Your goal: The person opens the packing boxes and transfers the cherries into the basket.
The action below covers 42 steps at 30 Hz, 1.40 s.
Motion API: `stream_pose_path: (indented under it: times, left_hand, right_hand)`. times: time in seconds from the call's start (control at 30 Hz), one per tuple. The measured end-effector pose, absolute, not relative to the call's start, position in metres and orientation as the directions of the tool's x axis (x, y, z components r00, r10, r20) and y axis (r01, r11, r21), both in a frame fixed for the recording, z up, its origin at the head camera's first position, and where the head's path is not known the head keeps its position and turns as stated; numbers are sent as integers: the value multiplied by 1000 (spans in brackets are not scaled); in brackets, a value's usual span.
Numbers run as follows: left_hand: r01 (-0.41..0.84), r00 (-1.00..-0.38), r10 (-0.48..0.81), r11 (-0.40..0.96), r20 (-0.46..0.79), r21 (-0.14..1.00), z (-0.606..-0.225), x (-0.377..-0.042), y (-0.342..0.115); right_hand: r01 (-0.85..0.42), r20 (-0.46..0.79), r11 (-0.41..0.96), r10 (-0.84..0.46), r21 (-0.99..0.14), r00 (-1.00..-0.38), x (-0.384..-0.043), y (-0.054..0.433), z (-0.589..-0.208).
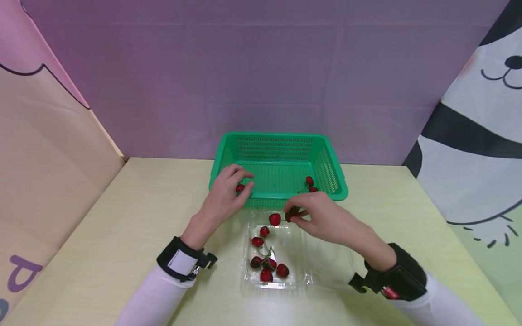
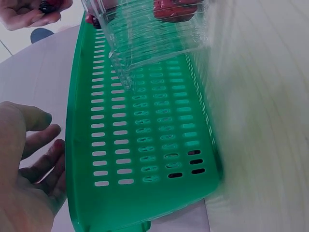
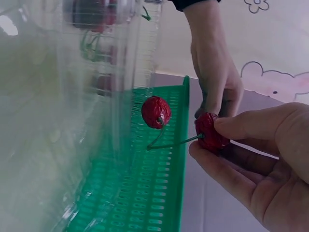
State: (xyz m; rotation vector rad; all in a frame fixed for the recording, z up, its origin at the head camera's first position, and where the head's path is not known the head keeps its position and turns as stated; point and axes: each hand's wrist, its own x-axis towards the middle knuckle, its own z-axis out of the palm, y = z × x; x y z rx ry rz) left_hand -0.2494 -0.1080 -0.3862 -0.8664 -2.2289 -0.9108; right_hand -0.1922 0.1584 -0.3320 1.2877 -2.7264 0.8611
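My right hand (image 1: pixel 326 217) pinches a dark red cherry (image 3: pixel 211 133) between thumb and fingers. A second cherry (image 3: pixel 156 112) hangs from it by a joined green stem, over the far end of a clear plastic box (image 1: pixel 297 253). Several more cherries (image 1: pixel 266 275) with stems lie in that box. My left hand (image 1: pixel 224 192) is over the near left rim of a green basket (image 1: pixel 277 136), fingers loosely bent and thumb apart. One cherry (image 1: pixel 240 188) shows between its thumb and fingers, within the basket. The left wrist view shows the left fingers (image 2: pixel 46 162) beside the basket rim.
Two cherries (image 1: pixel 310 183) lie in the basket's near right corner. The box stands right in front of the basket, its clear lid (image 1: pixel 330 262) spread to the right on the pale table (image 1: pixel 122 235). A purple backdrop (image 1: pixel 265 68) rises behind the basket.
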Motion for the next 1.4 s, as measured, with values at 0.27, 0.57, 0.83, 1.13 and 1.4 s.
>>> stream_pose_path:
  times: [0.27, 0.57, 0.83, 1.13, 1.4]
  left_hand:
    - [806, -537, 355, 482, 765, 342, -386, -249, -106]
    - [844, -488, 393, 439, 780, 307, -386, -246, -103]
    - [877, -442, 437, 397, 783, 273, -386, -245, -101]
    - [890, -431, 484, 370, 761, 268, -388, -244, -100]
    - [902, -413, 554, 357, 723, 242, -387, -244, -100]
  right_hand:
    - [-719, 275, 495, -695, -488, -665, -191, 165, -326]
    - [-732, 283, 480, -705, -483, -650, -190, 172, -317]
    - [-729, 296, 473, -697, -494, -653, -189, 177, -315]
    - [-772, 416, 418, -667, -478, -619, -188, 185, -311]
    - [-813, 517, 404, -630, -420, -580, -191, 190, -309]
